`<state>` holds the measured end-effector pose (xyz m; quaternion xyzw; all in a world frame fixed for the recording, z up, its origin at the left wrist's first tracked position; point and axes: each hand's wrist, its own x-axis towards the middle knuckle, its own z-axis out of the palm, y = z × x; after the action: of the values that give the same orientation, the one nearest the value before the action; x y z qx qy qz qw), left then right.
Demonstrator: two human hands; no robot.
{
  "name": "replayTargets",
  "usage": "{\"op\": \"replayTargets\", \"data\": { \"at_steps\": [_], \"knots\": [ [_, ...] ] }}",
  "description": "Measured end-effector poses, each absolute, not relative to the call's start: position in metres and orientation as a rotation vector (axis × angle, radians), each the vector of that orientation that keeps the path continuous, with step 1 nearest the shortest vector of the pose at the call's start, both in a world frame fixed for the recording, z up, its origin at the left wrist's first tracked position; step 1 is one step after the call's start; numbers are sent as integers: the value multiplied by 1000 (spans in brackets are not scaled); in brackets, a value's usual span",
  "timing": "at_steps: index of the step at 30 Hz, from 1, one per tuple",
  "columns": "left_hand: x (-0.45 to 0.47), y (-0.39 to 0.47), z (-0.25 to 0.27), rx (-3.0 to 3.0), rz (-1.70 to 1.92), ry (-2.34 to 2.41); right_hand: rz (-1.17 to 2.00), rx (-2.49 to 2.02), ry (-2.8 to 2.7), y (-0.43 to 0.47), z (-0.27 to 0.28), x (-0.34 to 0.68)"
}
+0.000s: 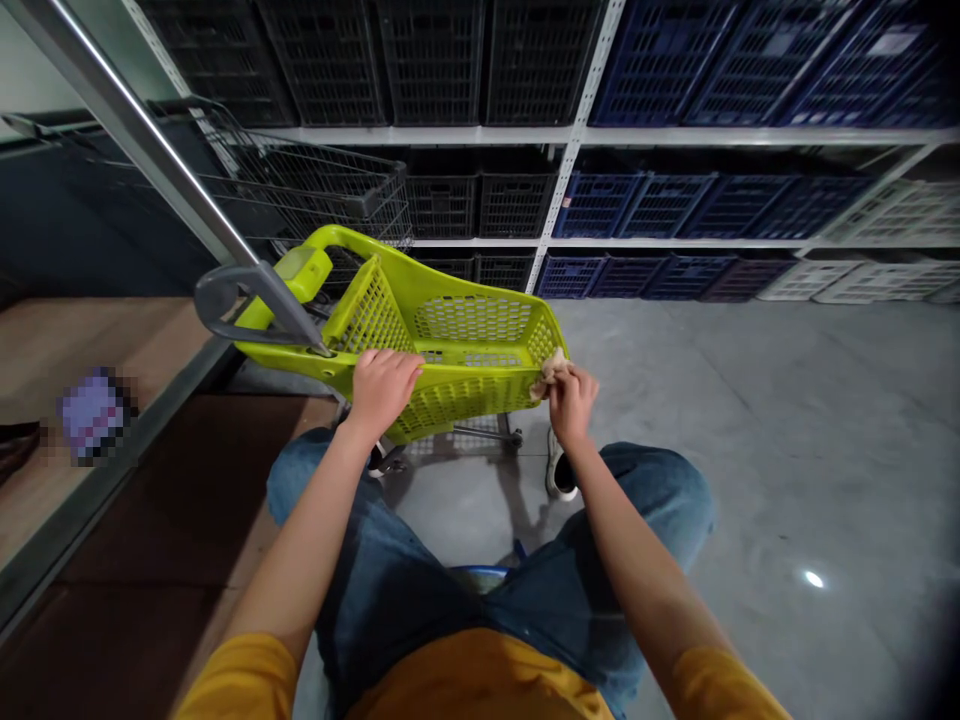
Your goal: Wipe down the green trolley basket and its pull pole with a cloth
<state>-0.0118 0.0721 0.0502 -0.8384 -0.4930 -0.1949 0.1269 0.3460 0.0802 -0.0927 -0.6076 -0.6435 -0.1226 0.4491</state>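
A lime-green plastic shopping cart [472, 390] stands in front of my knees, its basket showing nothing inside. My left hand [384, 392] is closed over the near rim of the basket, fingers wrapped across the edge. At the front right corner, my right hand [574, 398] pinches a crumpled pale cloth [551, 372] against the rim. To the left, a grey handle piece [281, 305] joins a long metal pole [150, 140] that rises toward the upper left. The cart's wheels show partly below the basket.
Behind the cart, white metal shelves [480, 136] hold black crates [442, 205] and blue crates [667, 205]. A dark wire cart [322, 185] stands at back left. A wooden ledge [172, 330] with a blurred item [94, 415] runs along the left. Grey floor [750, 420] extends right.
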Motion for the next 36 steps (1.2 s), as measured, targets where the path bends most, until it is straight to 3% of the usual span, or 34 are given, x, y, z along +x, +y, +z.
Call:
{"op": "replayTargets", "data": {
  "at_steps": [3,8,13,20,26,31,36],
  "knots": [
    [-11,71,51,-2439,-574,-1448,-242,-1554,-1411,73,-105,305],
    [-10,71,50,-2428,-570,-1464,30,-1212,-1913,61,-109,200],
    [-9,68,51,-2415,-548,-1477,45,-982,-2302,60,-95,123],
    [-11,68,49,-2434,-566,-1468,-49,-1190,-2157,67,-94,223],
    [-11,71,47,-2447,-587,-1438,-236,-1507,-1601,67,-98,330],
    [-8,72,47,-2433,-562,-1448,-162,-1619,-1300,70,-98,302],
    [-8,72,48,-2413,-539,-1469,67,-1518,-1592,64,-96,211]
  ]
}}
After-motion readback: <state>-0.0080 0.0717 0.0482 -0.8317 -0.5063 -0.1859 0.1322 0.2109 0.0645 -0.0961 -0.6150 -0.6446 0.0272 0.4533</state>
